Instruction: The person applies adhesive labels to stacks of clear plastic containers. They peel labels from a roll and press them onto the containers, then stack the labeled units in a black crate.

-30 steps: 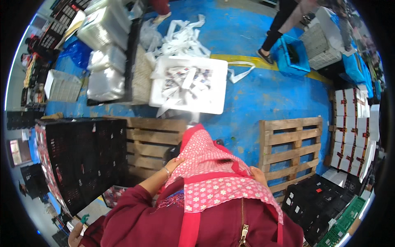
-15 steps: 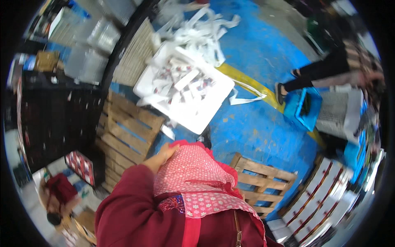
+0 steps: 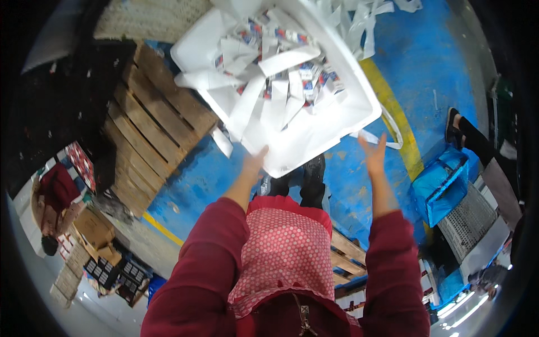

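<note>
A large white plastic tub (image 3: 314, 147) is in front of me, tilted in the view. Inside lie white paper strips (image 3: 289, 60) and many small printed pieces in white, red and blue (image 3: 306, 84). My left hand (image 3: 254, 163) is at the tub's near left edge, fingers stretched toward it; whether it touches the wall I cannot tell. Just off the near right corner is my right hand (image 3: 374, 154), its fingers spread and holding nothing. A loose white strip (image 3: 393, 132) hangs by that corner, and another white piece (image 3: 222, 141) is left of the tub.
Wooden pallets stand at the left (image 3: 151, 118) and beside my right side (image 3: 346, 255). A blue basket (image 3: 443, 180) and a grey crate (image 3: 469, 219) are at the right, near another person's leg (image 3: 477, 132). White plastic strips (image 3: 359, 22) lie beyond the tub. Another person (image 3: 56, 196) is at far left.
The tub now appears nearer and larger. My left hand has left the pink apron and reached forward to the tub. My right hand has come into view beside it.
</note>
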Available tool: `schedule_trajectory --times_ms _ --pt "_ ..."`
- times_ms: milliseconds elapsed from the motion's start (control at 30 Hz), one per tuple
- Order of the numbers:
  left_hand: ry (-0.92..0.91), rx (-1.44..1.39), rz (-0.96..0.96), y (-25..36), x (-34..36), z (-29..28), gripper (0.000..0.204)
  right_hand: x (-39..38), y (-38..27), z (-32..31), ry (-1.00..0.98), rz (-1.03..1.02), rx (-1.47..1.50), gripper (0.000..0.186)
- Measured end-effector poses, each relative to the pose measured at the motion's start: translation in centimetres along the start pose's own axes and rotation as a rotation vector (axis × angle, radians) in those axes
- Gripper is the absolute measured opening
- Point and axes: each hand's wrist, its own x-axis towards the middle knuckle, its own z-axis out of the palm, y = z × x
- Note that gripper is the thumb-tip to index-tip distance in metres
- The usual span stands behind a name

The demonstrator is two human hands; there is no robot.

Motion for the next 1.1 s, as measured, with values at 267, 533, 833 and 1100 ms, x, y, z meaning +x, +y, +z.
schedule_trajectory --times_ms 267,533,833,1100 --pt "0.387 0.178 0.236 -6.2 3.8 1.4 0.055 9.2 -0.3 4.5 0.411 -0.09 -0.496 0.121" --pt "0.412 0.019 0.119 -12.8 -16.4 -14.8 0.038 -9.7 -4.9 -3.2 -0.311 -0.118 -0.41 0.097" --pt "0.972 0.803 0.201 -11.9 -20.6 -52.7 0.065 -35.9 -9.2 15.8 -1.143 -0.128 0.077 0.085" --pt "0.951 0.634 0.861 -9.2 -4.8 -48.2 0.056 -31.2 -5.9 18.3 -1.42 -0.369 -0.512 0.04"
